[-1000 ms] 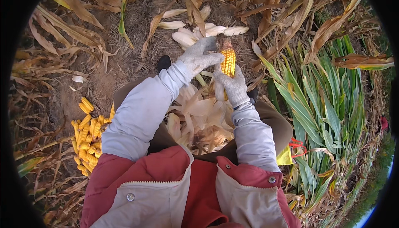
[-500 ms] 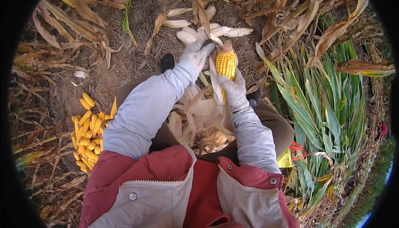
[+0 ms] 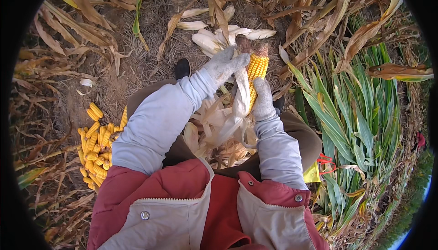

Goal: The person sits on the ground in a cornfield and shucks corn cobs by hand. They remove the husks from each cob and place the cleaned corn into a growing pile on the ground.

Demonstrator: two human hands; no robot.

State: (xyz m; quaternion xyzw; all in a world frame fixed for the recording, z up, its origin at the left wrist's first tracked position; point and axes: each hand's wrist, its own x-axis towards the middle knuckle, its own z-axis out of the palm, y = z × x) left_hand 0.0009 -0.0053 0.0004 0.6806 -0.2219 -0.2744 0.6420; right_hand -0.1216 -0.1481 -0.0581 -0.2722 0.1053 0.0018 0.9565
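A yellow ear of corn (image 3: pixel 258 70) stands tilted in front of me, its kernels bare along the upper part. My right hand (image 3: pixel 263 99), in a pale knitted glove, is closed round its lower right side. On the other side, my gloved left hand (image 3: pixel 224 65) pinches the pale husk (image 3: pixel 242 90), which hangs peeled down along the ear's left. Brownish silk shows at the ear's top. Below both hands, a heap of stripped husks (image 3: pixel 219 127) lies between my legs. The ear's lower end is hidden by husk and the right hand.
Husked yellow ears (image 3: pixel 98 147) are piled on the ground at left. Several ears in pale husks (image 3: pixel 210 40) lie ahead. Green cut stalks (image 3: pixel 360 118) spread at right, beside a yellow bag with red handles (image 3: pixel 312 173). Dry brown leaves (image 3: pixel 315 13) hang around the far side.
The left hand has come right and slightly down, drawing a strip of husk away along the ear. The ear and my right hand have shifted a little to the right.
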